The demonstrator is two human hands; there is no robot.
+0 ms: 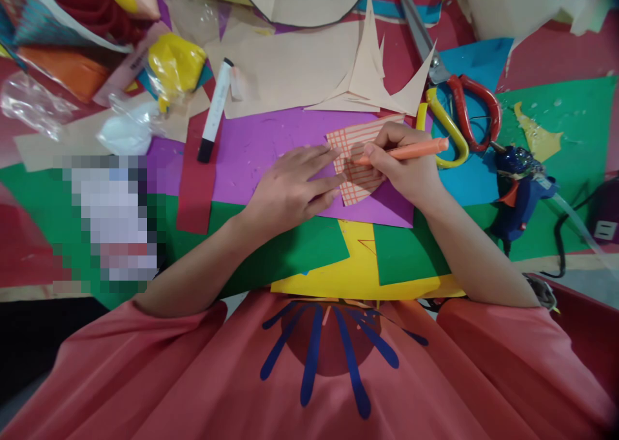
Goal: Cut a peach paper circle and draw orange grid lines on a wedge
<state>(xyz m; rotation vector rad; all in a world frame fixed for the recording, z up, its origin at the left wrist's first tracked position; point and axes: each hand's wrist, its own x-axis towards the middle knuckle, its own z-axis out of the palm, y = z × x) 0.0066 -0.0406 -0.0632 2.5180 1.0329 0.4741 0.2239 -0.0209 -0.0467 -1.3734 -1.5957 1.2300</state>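
Note:
My right hand (403, 162) is closed around an orange marker (420, 150), its tip end low over a small beige paper piece (360, 180). Orange lines run across that piece, crossing into a grid on its left part. My left hand (297, 185) lies flat with fingers spread, fingertips at the piece's left edge. Beneath both is a purple sheet (242, 150). Whether the marker's tip touches the paper is hidden by my right fingers.
Red-handled scissors (476, 114), yellow-handled scissors (452, 133) and a blue glue gun (517, 204) lie right. A black-capped white marker (216, 108) and red strip (196, 188) lie left. Beige offcuts (290, 66) are behind; yellow clay (176, 62) sits back left.

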